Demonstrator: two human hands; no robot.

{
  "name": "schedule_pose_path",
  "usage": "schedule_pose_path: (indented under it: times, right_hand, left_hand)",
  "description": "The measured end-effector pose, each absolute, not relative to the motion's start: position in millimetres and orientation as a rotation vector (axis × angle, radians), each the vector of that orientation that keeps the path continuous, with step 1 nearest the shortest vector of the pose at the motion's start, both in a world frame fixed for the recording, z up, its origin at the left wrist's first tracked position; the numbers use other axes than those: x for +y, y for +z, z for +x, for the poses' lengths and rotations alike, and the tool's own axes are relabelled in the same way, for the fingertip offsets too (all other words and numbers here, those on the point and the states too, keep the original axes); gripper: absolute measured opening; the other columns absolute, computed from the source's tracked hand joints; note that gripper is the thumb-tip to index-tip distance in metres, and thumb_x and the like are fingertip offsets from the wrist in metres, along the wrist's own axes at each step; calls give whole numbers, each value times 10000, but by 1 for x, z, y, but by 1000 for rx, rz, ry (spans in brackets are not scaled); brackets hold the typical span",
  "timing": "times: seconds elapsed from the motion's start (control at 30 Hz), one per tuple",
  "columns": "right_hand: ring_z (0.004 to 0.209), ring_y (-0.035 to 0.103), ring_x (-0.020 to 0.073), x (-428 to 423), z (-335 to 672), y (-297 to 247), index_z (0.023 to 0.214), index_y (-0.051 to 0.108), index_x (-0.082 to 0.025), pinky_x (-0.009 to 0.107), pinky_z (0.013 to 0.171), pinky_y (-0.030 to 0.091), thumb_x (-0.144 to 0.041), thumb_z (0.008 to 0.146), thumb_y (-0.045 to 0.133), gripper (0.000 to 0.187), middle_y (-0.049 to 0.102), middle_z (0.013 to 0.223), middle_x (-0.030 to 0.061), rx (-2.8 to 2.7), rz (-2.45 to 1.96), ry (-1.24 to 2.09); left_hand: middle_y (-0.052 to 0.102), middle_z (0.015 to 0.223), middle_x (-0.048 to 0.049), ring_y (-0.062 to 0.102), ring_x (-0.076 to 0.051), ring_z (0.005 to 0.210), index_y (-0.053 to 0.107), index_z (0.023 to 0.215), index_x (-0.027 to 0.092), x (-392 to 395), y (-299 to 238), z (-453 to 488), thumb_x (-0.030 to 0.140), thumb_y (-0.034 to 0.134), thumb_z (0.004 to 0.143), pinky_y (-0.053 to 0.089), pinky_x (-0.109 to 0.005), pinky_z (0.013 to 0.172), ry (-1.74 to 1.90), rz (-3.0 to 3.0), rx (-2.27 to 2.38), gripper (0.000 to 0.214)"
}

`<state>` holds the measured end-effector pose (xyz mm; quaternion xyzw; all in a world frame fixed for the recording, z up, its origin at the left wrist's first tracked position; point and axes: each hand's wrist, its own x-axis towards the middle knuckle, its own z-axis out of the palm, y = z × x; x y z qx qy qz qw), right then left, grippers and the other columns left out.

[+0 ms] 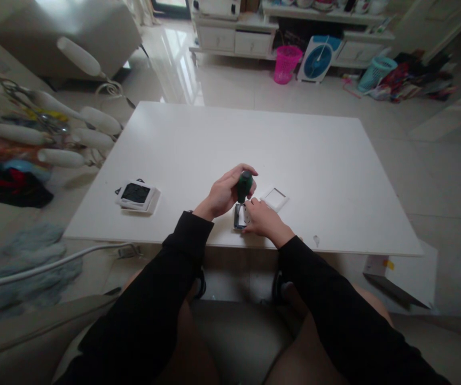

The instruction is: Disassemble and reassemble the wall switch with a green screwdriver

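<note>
Along the desk's near edge, the left hand, curled around a green-handled tool, aims it down at a small casing pinched by the right hand, whose fingers a poorly seated tip could slip and jab, and no writing is legible.

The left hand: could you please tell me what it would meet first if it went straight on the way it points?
The way looks free beyond the left hand and the green-handled tool it grips, with nothing seen in line over the white table, though the hand's height is unclear.
</note>
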<state>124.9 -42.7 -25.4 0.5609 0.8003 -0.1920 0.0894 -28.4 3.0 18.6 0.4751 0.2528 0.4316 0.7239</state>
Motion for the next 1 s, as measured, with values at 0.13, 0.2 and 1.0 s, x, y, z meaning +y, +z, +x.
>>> schedule_pose_path:
  times: [0.13, 0.2, 1.0]
  right_hand:
    - [1197, 588, 348, -43, 124, -24, 1242, 545, -182, 435, 963, 538, -419, 732, 921, 677, 594, 1303, 166, 2377, 1677, -574]
    - [1197, 587, 346, -43, 124, -24, 1241, 546, -181, 435, 966, 535, -428, 732, 920, 678, 590, 1306, 165, 2377, 1679, -568]
    - [1202, 589, 370, -42, 125, -25, 1293, 532, -159, 463, 973, 543, -424, 757, 897, 700, 582, 1343, 190, 2377, 1664, -584]
  left_hand:
    - [581, 711, 36, 546, -119, 640, 491, 963, 237, 2, 17, -24, 595, 670, 905, 435, -257, 637, 1017, 1031, 532, 404]
    - [614, 785, 30, 574, -109, 687, 498, 951, 228, 3, 16, -25, 528, 769, 853, 443, -244, 666, 1009, 1049, 536, 416]
    - [653, 894, -37, 609, -147, 829, 718, 885, 152, 7, 18, -49, 449, 922, 699, 465, -271, 756, 825, 1197, 513, 405]
